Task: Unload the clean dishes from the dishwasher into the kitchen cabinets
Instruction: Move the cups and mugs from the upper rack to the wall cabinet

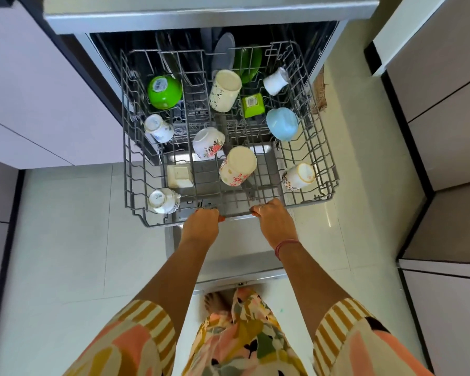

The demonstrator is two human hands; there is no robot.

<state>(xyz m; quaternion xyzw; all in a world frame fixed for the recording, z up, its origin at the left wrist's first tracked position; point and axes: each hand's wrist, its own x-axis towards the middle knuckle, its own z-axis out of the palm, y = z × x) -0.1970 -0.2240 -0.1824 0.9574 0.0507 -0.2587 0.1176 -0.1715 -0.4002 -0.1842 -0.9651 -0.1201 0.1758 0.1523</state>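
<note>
Pale tiled floor (65, 240) lies open at lower left and right of the frame, bounded by cabinet fronts (445, 131) along both side edges. The grey wire upper rack (130, 185) stands drawn out of the dishwasher (201, 20) at centre, carrying upturned cups and bowls, including a green bowl (164, 92) at upper left. Left hand (201, 222) and right hand (273, 217) curl round the rack's near edge, well apart.
</note>
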